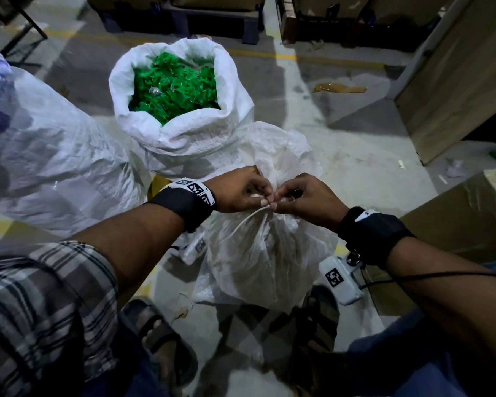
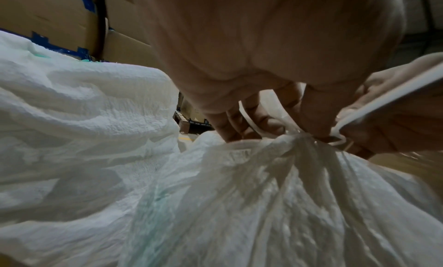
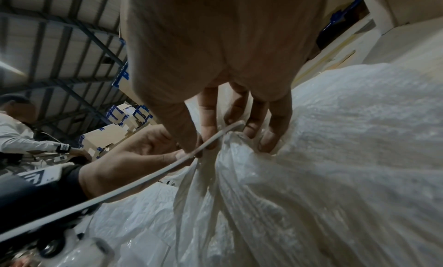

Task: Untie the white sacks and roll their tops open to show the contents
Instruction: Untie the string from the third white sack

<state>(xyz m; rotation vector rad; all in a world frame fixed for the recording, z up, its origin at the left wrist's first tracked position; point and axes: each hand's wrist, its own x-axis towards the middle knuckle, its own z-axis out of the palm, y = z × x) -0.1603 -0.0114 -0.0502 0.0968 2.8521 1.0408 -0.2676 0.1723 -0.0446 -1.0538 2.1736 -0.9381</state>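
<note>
A tied white sack (image 1: 267, 259) stands between my feet, its neck bunched under a white cord (image 1: 248, 222). My left hand (image 1: 241, 190) pinches the cord at the knot from the left. My right hand (image 1: 304, 196) pinches the cord from the right, thumb and forefinger closed on it. In the right wrist view the cord (image 3: 134, 184) runs down to the left from my fingertips (image 3: 208, 138) over the sack (image 3: 311, 176). The left wrist view shows the gathered neck (image 2: 294, 140) under my fingers (image 2: 261, 121). Behind it stands a sack (image 1: 184, 130) rolled open on green plastic pieces (image 1: 175, 84).
A large clear-white sack (image 1: 49, 167) lies at the left. Cardboard boxes (image 1: 453, 213) stand at the right, a wooden panel (image 1: 455, 81) behind them. Pallets (image 1: 184, 18) line the far side. Another person (image 3: 21, 136) works at the far left in the right wrist view.
</note>
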